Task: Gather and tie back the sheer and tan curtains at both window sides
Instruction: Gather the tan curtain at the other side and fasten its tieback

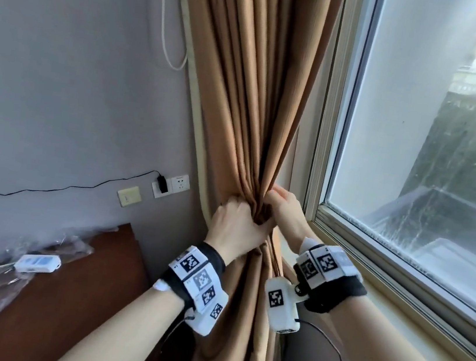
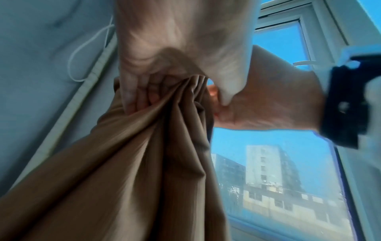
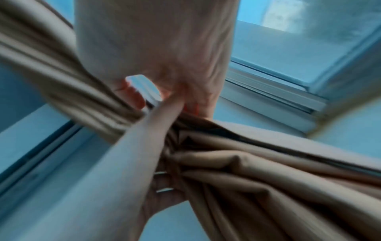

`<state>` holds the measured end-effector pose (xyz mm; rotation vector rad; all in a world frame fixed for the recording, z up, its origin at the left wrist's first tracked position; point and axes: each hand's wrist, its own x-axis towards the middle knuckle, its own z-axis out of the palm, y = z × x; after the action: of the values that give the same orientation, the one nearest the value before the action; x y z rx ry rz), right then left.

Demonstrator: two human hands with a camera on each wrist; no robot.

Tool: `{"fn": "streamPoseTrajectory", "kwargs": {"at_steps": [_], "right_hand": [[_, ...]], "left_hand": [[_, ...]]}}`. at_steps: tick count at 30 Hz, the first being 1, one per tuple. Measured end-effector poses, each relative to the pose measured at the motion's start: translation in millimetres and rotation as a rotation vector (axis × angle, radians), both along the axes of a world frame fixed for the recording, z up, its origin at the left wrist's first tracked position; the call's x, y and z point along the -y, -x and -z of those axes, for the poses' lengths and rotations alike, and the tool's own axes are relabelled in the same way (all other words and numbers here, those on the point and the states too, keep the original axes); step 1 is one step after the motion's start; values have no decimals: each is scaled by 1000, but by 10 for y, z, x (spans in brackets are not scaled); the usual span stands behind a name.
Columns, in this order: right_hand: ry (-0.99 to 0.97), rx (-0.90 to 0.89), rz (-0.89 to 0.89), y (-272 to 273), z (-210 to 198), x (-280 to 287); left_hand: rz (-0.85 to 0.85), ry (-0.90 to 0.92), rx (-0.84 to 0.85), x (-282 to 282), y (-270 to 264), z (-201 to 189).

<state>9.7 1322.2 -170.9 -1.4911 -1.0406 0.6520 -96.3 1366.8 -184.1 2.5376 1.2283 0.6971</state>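
The tan curtain (image 1: pixel 242 95) hangs bunched in tight pleats at the left side of the window (image 1: pixel 440 123). My left hand (image 1: pixel 238 223) grips the gathered bundle from the left, fingers curled round the folds. My right hand (image 1: pixel 283 206) grips the same bundle from the window side, right beside the left hand. In the left wrist view my left fingers (image 2: pixel 132 96) dig into the tan curtain (image 2: pixel 144 154). The blurred right wrist view has the tan curtain (image 3: pixel 237 163) squeezed under my right hand (image 3: pixel 175 104). No sheer curtain or tie-back shows plainly.
A dark wooden table (image 1: pixel 68 294) with a white device (image 1: pixel 37 263) and plastic wrap stands at the lower left. Wall sockets (image 1: pixel 170 184) with a black plug and cable sit on the grey wall. The window sill (image 1: pixel 396 309) runs along the right.
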Motion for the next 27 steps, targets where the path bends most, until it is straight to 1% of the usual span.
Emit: {"fn": "streamPoseTrajectory", "kwargs": {"at_steps": [2, 3, 4, 6, 10, 14, 17, 22, 24, 27], "right_hand": [[-11, -217, -72, -53, 21, 65], [-3, -290, -110, -79, 28, 88], [15, -332, -147, -113, 26, 105], [54, -350, -221, -162, -33, 141], [151, -188, -286, -270, -139, 145], [245, -64, -299, -355, -183, 191], [290, -69, -306, -411, -159, 179], [289, -42, -273, -415, -181, 147], [270, -17, -279, -419, -180, 147], [235, 0, -281, -446, -114, 178]], "left_hand": [[-44, 22, 3, -70, 3, -73], [-52, 40, 20, -97, -3, -100], [-48, 52, 32, -114, -14, -121], [-29, 85, 24, -125, -40, -159], [-25, 156, 9, -163, -123, -166], [-119, 95, 31, -167, -172, -111], [-210, 87, 90, -138, -219, -72], [-290, 87, 174, -142, -339, -34], [-299, 85, 199, -160, -357, -23], [-263, 141, 159, -233, -359, -46]]}}
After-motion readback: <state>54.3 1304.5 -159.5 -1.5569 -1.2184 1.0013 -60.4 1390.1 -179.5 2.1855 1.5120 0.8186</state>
